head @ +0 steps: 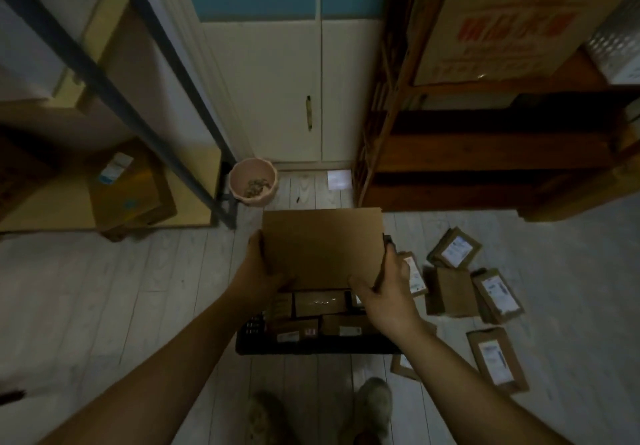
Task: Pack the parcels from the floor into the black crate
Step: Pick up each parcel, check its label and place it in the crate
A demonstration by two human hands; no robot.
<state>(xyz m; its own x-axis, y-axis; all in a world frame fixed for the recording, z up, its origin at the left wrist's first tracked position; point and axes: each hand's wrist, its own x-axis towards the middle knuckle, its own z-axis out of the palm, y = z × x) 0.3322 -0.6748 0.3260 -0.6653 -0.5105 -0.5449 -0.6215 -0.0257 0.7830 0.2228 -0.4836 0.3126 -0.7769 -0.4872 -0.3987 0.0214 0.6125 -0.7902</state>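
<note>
Two slippers (374, 406) nearest, on the pale plank floor (138, 288), just behind the black crate (311, 347). Inside the crate, near half: small packed parcels (318, 302) lying flat, side by side, labels up. Just above them, left hand (258, 271) clamped on the left edge of the large flat cardboard parcel (322, 247); right hand (388, 292) clamped on its near right corner and right edge. Parcel held over the far half of the crate, broad face up, exact tilt hard to tell; far half of the crate hidden beneath, fill level there unknown. Step in hand, by judgement: lowering this parcel into the crate. Square the long edges to the crate walls before descent. Lower the far edge first, then ease the near edge down onto the packed layer or into any free space. Withdraw fingers sideways only after full support from below; avoid pinching them against the right wall. Check for rocking afterwards: risk of tilt on an uneven layer underneath. Right of the crate: loose parcels (453, 292) scattered on the floor, one just beside the right wall, the rest near, none yet packed. Task judged roughly half done. Farther off: pink pot (254, 181) on the floor, then the cream cabinet door (287, 98) at the back
</note>
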